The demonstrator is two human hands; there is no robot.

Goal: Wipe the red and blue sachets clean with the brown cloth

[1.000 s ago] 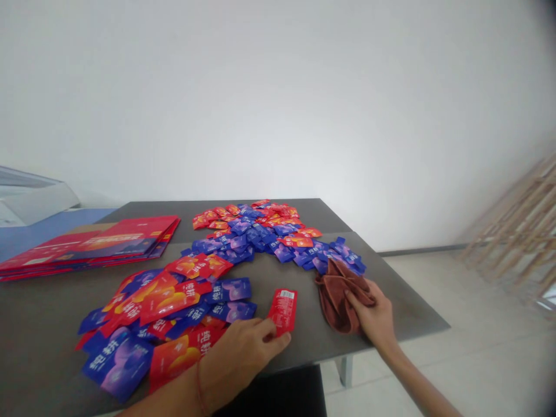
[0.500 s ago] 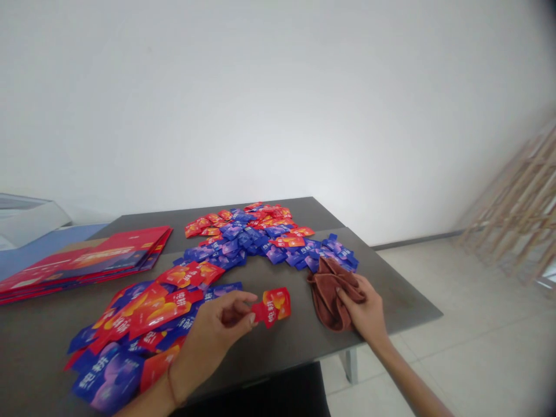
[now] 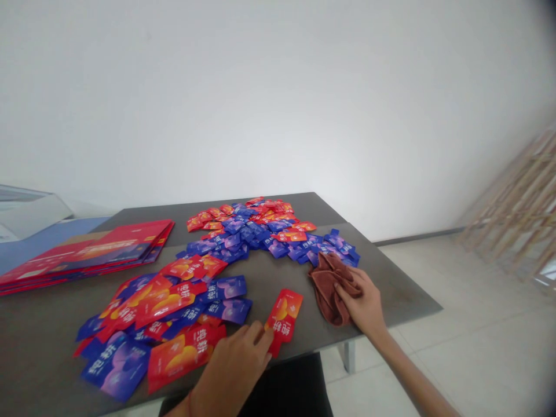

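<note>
A red sachet (image 3: 283, 313) is patterned with an orange-yellow blotch, blue sachets (image 3: 230, 310) are washed with purple, a towel (image 3: 325, 295) is coloured reddish brown, and the tabletop (image 3: 391, 289) is dark grey.

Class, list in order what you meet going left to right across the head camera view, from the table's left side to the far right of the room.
Stack of red printed cards → pile of red and blue sachets → lone red sachet → brown cloth → right hand → leaning wooden frame
</note>
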